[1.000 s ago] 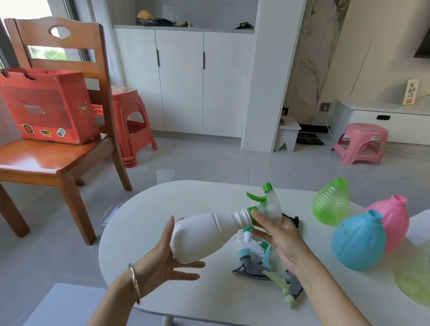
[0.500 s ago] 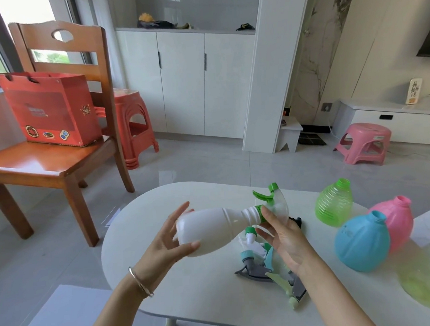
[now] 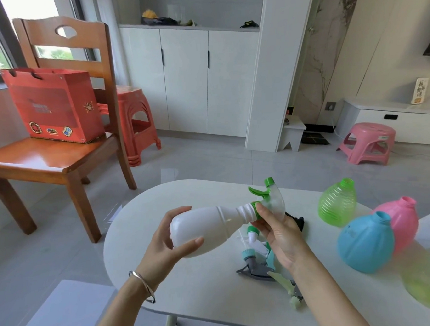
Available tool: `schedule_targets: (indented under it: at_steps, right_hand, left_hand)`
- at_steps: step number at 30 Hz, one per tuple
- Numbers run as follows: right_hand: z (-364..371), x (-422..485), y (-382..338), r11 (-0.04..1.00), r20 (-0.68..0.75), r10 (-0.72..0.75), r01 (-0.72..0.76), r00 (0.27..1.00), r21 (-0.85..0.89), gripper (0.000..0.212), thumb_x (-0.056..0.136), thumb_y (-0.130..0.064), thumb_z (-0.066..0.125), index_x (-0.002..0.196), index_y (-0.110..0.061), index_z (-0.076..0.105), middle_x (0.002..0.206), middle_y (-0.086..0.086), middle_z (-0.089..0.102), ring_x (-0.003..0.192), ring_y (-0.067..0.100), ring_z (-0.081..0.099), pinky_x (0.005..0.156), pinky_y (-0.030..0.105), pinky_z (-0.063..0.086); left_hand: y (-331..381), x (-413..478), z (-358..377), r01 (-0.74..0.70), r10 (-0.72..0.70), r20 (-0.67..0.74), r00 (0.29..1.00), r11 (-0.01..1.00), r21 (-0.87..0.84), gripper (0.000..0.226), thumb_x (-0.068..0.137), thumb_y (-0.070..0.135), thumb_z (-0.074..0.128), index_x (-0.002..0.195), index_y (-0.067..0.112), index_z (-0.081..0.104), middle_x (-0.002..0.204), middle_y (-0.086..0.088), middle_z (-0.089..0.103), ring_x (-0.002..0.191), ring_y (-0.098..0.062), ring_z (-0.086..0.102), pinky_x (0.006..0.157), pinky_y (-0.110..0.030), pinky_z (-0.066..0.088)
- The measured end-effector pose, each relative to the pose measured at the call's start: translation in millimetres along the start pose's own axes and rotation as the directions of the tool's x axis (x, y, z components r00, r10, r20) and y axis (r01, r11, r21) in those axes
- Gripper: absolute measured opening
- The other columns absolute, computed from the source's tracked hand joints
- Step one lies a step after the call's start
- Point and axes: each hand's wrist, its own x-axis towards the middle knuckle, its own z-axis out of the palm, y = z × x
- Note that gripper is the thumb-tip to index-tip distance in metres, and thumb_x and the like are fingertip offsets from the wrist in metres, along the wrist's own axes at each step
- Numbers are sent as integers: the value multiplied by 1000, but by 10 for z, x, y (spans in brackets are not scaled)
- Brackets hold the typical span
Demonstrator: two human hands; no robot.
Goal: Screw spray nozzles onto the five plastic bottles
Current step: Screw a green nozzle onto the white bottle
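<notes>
Held on its side above the near part of the table (image 3: pixel 206 295), the white bottle (image 3: pixel 207 228), probably light, thin-walled and smooth, is cupped at its base by the left hand (image 3: pixel 163 245), while the right hand (image 3: pixel 280 234) pinches the nozzle's green collar (image 3: pixel 255 208), the firmest hold.

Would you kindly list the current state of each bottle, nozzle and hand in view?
White plastic bottle: held sideways above the table, green-collared nozzle on its neck.
Green-collared spray nozzle: on the white bottle.
Ribbed green bottle: standing, neck open.
Pink bottle: neck open.
Blue round bottle: neck open.
Loose nozzles pile: lying on the table.
Left hand: gripping the bottle's base.
Right hand: fingers on the collar.
</notes>
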Motion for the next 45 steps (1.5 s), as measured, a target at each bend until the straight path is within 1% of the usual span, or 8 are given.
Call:
schedule_targets:
  at_steps: [5, 9, 16, 21, 27, 34, 37, 45]
  right_hand:
    - [105, -39, 31, 1000, 28, 1, -2, 1000, 22, 8, 61, -22, 76, 67, -17, 77, 71, -4, 73, 67, 6, 67, 66, 18, 55]
    - [202, -61, 122, 950, -111, -140, 101, 984, -296, 16, 74, -36, 75, 78, -21, 71, 65, -9, 68, 66, 7, 64, 64, 18, 49]
    - [519, -119, 347, 951, 275, -1, 85, 962, -296, 62, 66, -48, 70, 121, -22, 59, 120, -8, 67, 114, 4, 59, 98, 25, 42]
    - [811, 170, 306, 918, 282, -73, 175, 957, -357, 49, 65, -52, 70, 104, -21, 66, 102, -6, 73, 101, 9, 65, 88, 26, 51]
    - [1445, 736, 313, 800, 381, -136, 328, 914, -502, 40, 69, -49, 75, 101, -29, 62, 101, -14, 70, 99, 0, 63, 77, 12, 45]
    - [1931, 1330, 626, 653, 523, -6, 399, 852, -643, 35, 84, -48, 60, 113, -36, 45, 109, -22, 57, 102, -6, 53, 78, 11, 38]
    - [2033, 1487, 795, 570, 561, 40, 442, 827, -693, 44, 87, -43, 57, 126, -30, 43, 116, -15, 56, 104, 0, 52, 80, 14, 38]
    - [2119, 1666, 1044, 566, 539, -3, 445, 843, -694, 42, 83, -40, 65, 120, -30, 48, 111, -16, 59, 105, 6, 57, 88, 23, 46]
  left_hand:
    - [26, -28, -101, -7, 7, 1, 1000, 1000, 19, 61, 53, 39, 80, 110, 43, 57, 106, 20, 60, 96, -7, 64, 68, -27, 58]
    - [-15, -31, -121, 125, -128, -18, 992, 986, -109, 61, 55, 47, 77, 112, 40, 59, 115, 8, 60, 98, -15, 66, 72, -42, 60]
    - [-89, -6, -44, 380, -380, 83, 921, 838, -391, 58, 67, 55, 68, 117, 28, 57, 114, -14, 63, 96, -32, 69, 67, -38, 58]
    - [-101, 138, -221, 197, -194, -109, 975, 980, 18, 50, 73, 67, 61, 114, 43, 47, 124, 0, 52, 103, -15, 61, 72, -32, 60]
    - [-146, 579, -733, -61, 136, -118, 984, 868, 493, 70, 73, 46, 72, 133, 37, 37, 124, 23, 46, 110, -1, 51, 83, -14, 48]
    - [-415, 1110, -1264, -23, 99, -136, 986, 881, 473, 62, 74, 36, 76, 118, 51, 35, 111, 31, 49, 98, 11, 53, 72, -1, 44]
    - [-613, 1245, -1460, 25, 44, -125, 991, 866, 499, 68, 73, 38, 76, 129, 38, 38, 115, 21, 54, 111, -6, 52, 88, -11, 38]
    - [-894, 1421, -1647, 55, 8, -138, 990, 892, 449, 70, 74, 33, 78, 132, 29, 39, 123, 6, 58, 117, -12, 52, 100, -31, 44]
